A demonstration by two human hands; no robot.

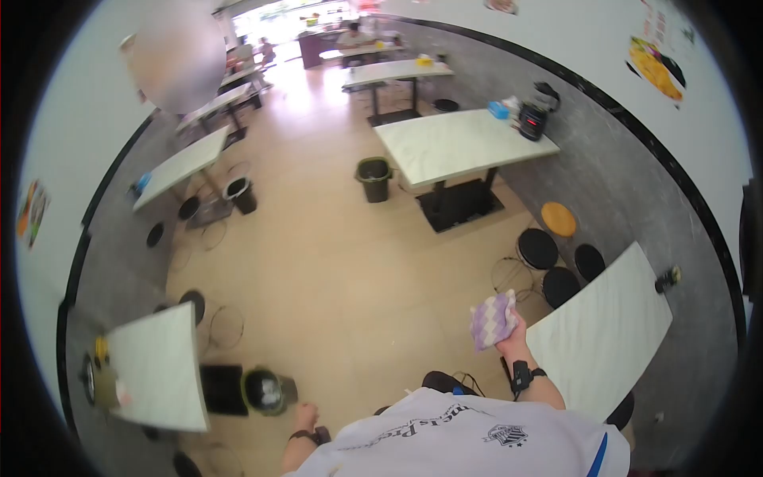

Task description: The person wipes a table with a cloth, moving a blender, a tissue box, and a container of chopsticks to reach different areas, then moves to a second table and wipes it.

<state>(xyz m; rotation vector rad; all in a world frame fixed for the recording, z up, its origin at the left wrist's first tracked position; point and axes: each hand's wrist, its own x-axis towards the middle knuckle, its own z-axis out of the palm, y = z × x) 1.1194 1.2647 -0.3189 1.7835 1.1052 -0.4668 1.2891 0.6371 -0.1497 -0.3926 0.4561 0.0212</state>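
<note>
A folded purple-and-white checked cloth (493,320) is gripped in my right hand (514,331), held out beside the near right table (608,334). The fingers are mostly hidden behind the cloth. My left hand (305,416) hangs low on the other side, its fingers curled in and nothing visible in them. Just left of it stands a green-rimmed trash bin (288,389) with pale waste inside. I wear a dark band on each wrist.
Black round stools (538,249) and a wooden-topped stool (559,219) crowd the right wall. Another table (163,362) stands near left. Farther up are a long table (453,143), an open bin (373,189), and a person (354,37) seated at the back.
</note>
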